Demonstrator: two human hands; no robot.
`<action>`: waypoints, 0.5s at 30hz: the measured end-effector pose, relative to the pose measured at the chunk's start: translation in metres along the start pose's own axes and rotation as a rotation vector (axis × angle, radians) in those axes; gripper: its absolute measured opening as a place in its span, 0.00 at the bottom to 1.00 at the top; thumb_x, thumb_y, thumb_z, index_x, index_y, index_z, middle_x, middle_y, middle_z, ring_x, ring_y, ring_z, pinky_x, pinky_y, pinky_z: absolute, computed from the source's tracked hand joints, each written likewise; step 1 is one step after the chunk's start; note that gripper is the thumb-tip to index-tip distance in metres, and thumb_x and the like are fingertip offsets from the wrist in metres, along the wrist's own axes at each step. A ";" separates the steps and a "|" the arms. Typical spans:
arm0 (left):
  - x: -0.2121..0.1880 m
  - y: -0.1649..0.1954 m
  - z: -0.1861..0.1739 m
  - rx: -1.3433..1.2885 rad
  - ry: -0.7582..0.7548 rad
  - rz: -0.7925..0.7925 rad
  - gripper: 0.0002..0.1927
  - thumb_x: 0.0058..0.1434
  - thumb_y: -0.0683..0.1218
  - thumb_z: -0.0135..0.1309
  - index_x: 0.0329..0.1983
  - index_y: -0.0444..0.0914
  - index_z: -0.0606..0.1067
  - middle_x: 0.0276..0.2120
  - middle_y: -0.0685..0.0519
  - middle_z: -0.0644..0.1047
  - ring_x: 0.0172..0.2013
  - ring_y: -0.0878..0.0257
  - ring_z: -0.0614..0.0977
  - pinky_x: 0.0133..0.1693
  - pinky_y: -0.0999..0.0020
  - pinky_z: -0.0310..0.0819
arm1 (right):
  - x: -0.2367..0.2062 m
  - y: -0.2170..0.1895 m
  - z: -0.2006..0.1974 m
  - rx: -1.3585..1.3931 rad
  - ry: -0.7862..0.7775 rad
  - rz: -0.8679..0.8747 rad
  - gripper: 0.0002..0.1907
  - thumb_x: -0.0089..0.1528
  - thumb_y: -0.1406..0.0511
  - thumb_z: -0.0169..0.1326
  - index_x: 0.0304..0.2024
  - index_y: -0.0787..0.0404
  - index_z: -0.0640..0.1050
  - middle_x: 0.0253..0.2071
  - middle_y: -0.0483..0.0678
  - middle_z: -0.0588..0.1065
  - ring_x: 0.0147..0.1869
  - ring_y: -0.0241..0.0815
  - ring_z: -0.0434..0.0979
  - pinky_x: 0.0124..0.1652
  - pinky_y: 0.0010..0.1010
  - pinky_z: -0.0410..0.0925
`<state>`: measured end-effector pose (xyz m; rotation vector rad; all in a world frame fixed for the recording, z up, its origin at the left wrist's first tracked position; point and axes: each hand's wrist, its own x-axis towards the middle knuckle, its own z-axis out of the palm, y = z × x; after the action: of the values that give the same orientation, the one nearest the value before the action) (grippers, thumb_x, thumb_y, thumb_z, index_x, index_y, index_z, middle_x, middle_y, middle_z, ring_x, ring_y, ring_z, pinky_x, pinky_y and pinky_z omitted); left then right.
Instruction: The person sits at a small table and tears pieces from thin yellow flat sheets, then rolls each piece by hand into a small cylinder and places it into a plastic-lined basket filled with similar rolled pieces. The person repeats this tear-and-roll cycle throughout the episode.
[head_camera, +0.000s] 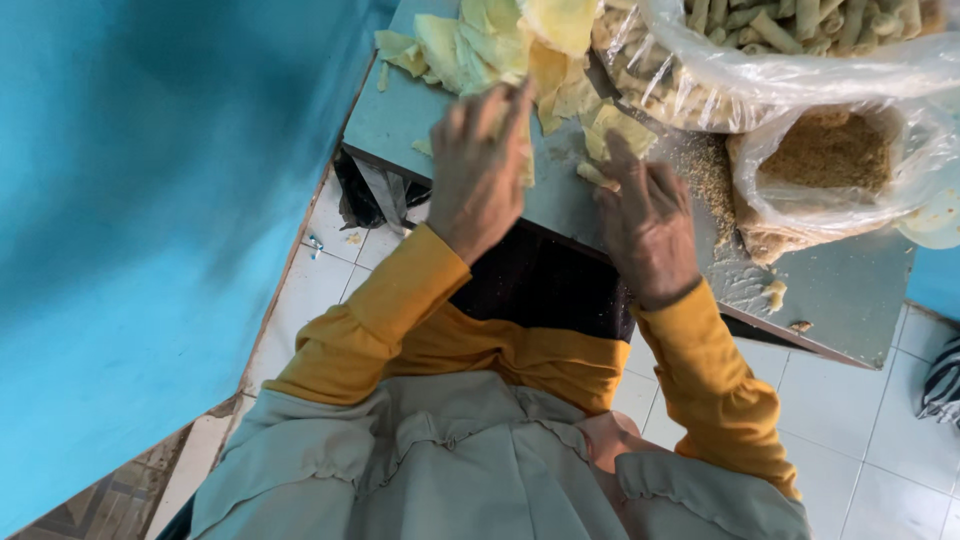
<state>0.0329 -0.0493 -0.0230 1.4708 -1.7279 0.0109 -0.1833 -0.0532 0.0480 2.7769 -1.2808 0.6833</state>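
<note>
Left hand (480, 165) is closed on a pale yellow wrapper sheet (520, 150) near the bench (840, 290) front edge; right hand (650, 225) is spread flat, empty. Thin sheet could be torn by hard pulling.

Left hand (478, 165): raised over the table edge, fingertips on the pale yellow wrapper sheets (500, 40).
Right hand (648, 220): fingers on a folded wrapper piece (618, 128).
Table (850, 290): grey-green, crumb-dusted.
Plastic bags: brown crumbs (825, 150); rolled sticks (790, 30).
</note>
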 end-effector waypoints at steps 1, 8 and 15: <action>0.000 -0.006 -0.004 -0.063 0.080 -0.010 0.32 0.70 0.38 0.52 0.76 0.40 0.59 0.64 0.48 0.65 0.60 0.52 0.68 0.63 0.51 0.67 | 0.001 0.001 0.004 0.042 0.009 0.009 0.31 0.65 0.75 0.59 0.70 0.65 0.67 0.50 0.52 0.80 0.52 0.49 0.77 0.52 0.43 0.72; 0.003 -0.007 -0.026 -0.374 0.160 -0.123 0.30 0.67 0.27 0.41 0.71 0.38 0.63 0.61 0.45 0.66 0.54 0.51 0.72 0.56 0.61 0.73 | 0.049 0.056 -0.071 -0.187 0.311 -0.154 0.23 0.70 0.85 0.46 0.66 0.71 0.67 0.43 0.56 0.78 0.37 0.46 0.80 0.33 0.31 0.75; 0.008 -0.004 -0.029 -0.551 0.230 -0.174 0.24 0.71 0.28 0.38 0.68 0.37 0.66 0.59 0.46 0.67 0.52 0.55 0.72 0.55 0.66 0.75 | 0.071 -0.006 -0.021 0.011 0.144 -0.034 0.27 0.62 0.86 0.46 0.63 0.68 0.68 0.53 0.61 0.79 0.23 0.40 0.72 0.16 0.32 0.67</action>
<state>0.0527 -0.0426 -0.0017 1.1481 -1.2781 -0.3483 -0.1466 -0.0970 0.0957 2.6942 -1.2041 0.8722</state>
